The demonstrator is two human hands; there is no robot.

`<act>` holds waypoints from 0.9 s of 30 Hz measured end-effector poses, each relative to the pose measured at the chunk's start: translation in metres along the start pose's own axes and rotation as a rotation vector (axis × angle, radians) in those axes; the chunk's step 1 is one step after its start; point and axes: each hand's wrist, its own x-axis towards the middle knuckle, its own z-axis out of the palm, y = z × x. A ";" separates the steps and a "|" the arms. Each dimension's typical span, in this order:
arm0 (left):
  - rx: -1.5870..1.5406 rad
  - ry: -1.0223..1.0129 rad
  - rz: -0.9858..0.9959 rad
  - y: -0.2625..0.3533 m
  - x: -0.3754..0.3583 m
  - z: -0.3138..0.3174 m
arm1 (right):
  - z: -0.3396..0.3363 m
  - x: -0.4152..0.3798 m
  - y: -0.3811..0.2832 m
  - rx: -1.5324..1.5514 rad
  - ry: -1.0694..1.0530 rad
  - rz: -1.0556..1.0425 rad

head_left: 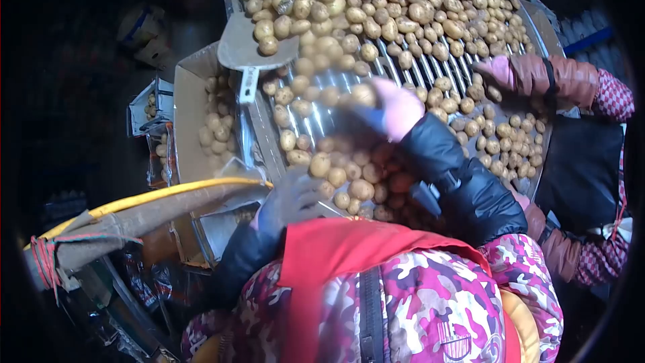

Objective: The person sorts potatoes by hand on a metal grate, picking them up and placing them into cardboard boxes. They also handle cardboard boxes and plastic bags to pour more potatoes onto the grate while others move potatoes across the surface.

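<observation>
My right hand, in a pink and blue glove, reaches over the metal bars of a sorting table. Motion smears its fingers; whether they grip the blurred potato beside them cannot be made out. Several potatoes above it are blurred too. Nearer my body, my left hand in a greyish glove has its fingers stretched out at the table's left edge. Close to those fingers lie loose potatoes. I see nothing held in the left hand.
A heap of potatoes covers the table's far end. A flat scoop lies at its left edge, above a cardboard box of potatoes. A yellow-edged chute juts left. On the right, another person's gloved hand touches the bars.
</observation>
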 end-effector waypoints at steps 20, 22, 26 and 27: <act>-0.271 0.300 -0.046 -0.054 0.002 -0.025 | 0.017 -0.210 0.190 -0.797 0.141 -0.062; -0.063 0.208 0.084 -0.063 0.005 -0.022 | 0.001 -0.229 0.207 -0.807 0.201 0.112; 0.492 0.059 0.323 -0.070 0.011 -0.013 | -0.006 -0.205 0.190 -0.593 0.539 0.079; 0.508 0.067 0.288 -0.069 0.014 -0.015 | -0.004 -0.191 0.181 -0.584 0.561 0.021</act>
